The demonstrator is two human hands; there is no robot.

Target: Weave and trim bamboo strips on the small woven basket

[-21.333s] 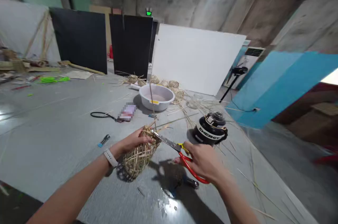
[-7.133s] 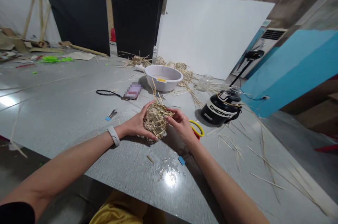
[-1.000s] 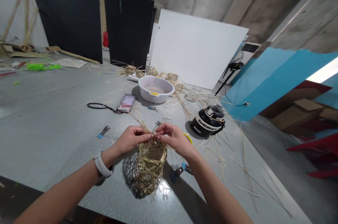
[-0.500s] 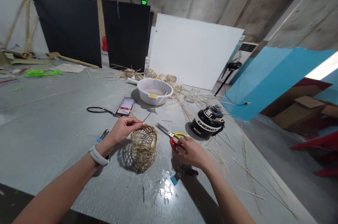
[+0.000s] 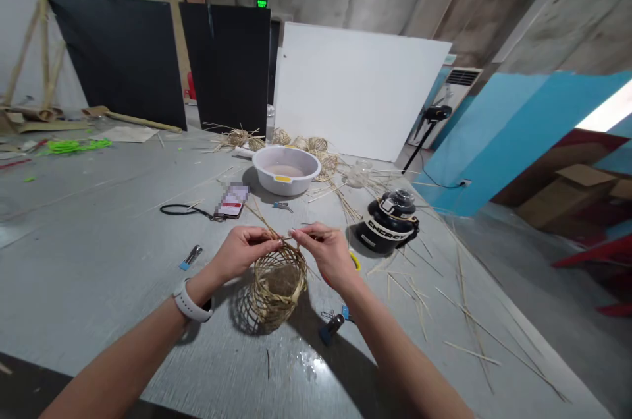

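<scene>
A small open-weave bamboo basket (image 5: 279, 290) stands upright on the grey table, loose strip ends rising from its rim. My left hand (image 5: 244, 251) is closed on the rim at its far left side, thumb and fingers pinching it. Close beside it, my right hand (image 5: 326, 253) pinches a thin bamboo strip at the rim's far right. Largely hidden behind my right hand are the scissors (image 5: 355, 261), with part of a yellow handle showing. Clips with blue parts (image 5: 332, 329) lie under my right forearm, and another clip (image 5: 191, 257) is left of my left hand.
A white basin (image 5: 287, 185) of water stands beyond the basket, with woven balls (image 5: 316, 144) behind it. A phone (image 5: 232, 200) with a black strap lies left of the basin. The black jug (image 5: 388, 224) and scattered bamboo strips (image 5: 464, 313) are on the right.
My right hand has let go of the scissors and moved left to the basket rim, where it pinches a strip. My left hand stays at the rim; the basket appears slightly farther right.
</scene>
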